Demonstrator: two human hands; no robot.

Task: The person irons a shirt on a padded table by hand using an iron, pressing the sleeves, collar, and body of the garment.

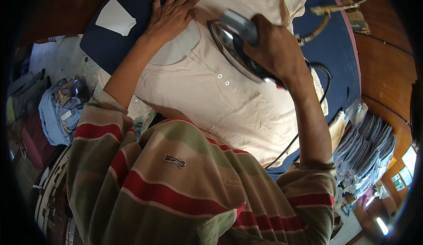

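A cream buttoned shirt (194,91) lies spread on a dark blue ironing surface (328,64), with wrinkles across its lower part. My right hand (275,51) is wrapped round the handle of a clothes iron (235,47), which rests on the shirt to the right of the button placket; hand and iron are slightly blurred. Flat on the cloth near the collar, my left hand (174,18) has its fingers stretched out. Below that hand a grey rounded piece (180,47) shows inside the neck opening.
A white card-like piece (115,17) lies left of my left hand. The iron's black cord (328,75) trails on the right, near a hose (315,33). Folded grey garments (365,143) are stacked at the right, and a blue cloth bundle (57,113) sits at the left.
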